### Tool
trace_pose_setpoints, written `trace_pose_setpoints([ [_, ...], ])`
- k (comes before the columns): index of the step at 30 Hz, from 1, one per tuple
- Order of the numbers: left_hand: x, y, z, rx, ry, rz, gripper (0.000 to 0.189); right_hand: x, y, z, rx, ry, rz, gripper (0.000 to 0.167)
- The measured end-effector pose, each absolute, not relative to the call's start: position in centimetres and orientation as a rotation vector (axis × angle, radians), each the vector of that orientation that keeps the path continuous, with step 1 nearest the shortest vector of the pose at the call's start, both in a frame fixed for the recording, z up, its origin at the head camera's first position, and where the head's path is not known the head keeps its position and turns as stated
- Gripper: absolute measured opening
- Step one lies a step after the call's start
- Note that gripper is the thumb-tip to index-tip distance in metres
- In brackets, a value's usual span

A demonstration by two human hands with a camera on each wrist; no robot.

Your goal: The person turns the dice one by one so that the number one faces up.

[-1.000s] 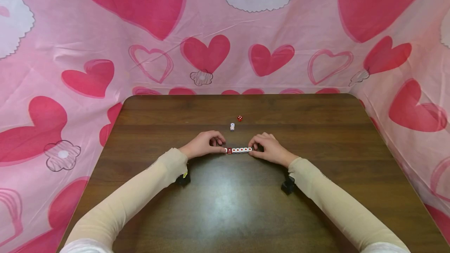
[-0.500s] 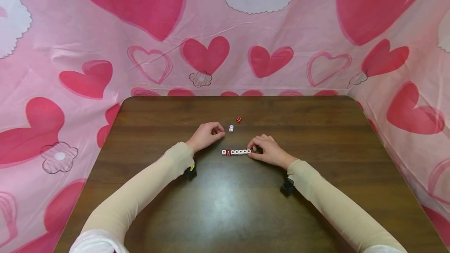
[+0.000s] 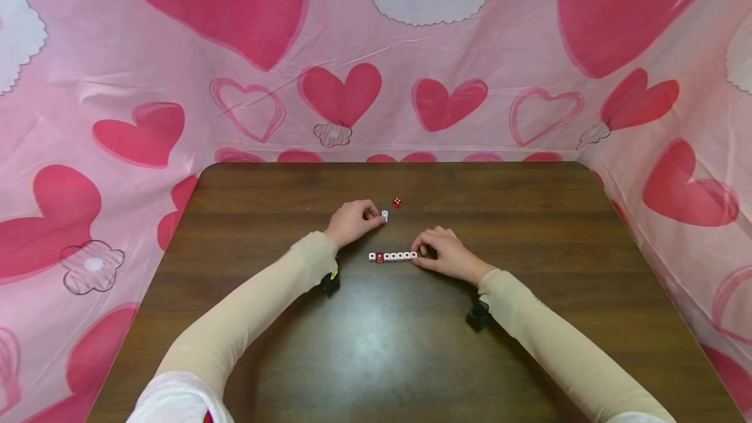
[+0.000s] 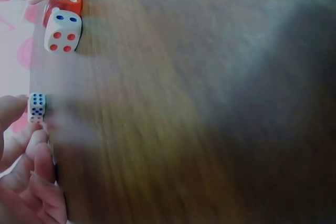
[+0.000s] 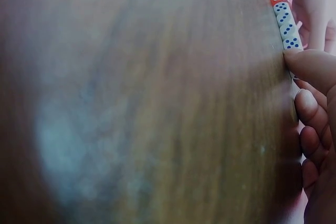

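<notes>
In the head view, my left hand reaches to a lone white die, thumb and fingertips pinching its sides. The left wrist view shows that white die between the thumb and a finger, still at the table. A straight row of dice lies nearer to me, white except for one red die second from the left. At the row's right end, my right hand pinches the last white die with thumb and finger. In the right wrist view the thumb partly hides this end die.
A red die lies just beyond the lone white die, to its right. Everything rests on a brown wooden table. Pink heart-print cloth hangs behind the table and at both sides.
My left hand has left the row's left end, moved away from me, and taken hold of the lone white die. The right hand has stayed at the row's right end.
</notes>
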State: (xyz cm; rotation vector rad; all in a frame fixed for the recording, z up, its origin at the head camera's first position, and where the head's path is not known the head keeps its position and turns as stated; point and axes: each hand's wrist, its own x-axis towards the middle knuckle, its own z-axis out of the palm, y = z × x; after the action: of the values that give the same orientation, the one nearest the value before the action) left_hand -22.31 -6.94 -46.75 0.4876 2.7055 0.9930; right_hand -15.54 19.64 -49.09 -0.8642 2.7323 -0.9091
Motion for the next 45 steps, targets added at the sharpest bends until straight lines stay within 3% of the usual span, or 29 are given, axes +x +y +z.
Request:
trace_pose_setpoints([
  [29,-22.3,-7.2,-47.2,0.529,2.66,0.985,0.022,-15.5,19.8,-49.1,-0.881,2.745,-0.929,0.018],
  [45,-22.5,-7.8,-47.3,0.716,2.658,0.956,0.014,-15.6,19.8,-49.2,-0.881,2.748,-0.908,0.018],
])
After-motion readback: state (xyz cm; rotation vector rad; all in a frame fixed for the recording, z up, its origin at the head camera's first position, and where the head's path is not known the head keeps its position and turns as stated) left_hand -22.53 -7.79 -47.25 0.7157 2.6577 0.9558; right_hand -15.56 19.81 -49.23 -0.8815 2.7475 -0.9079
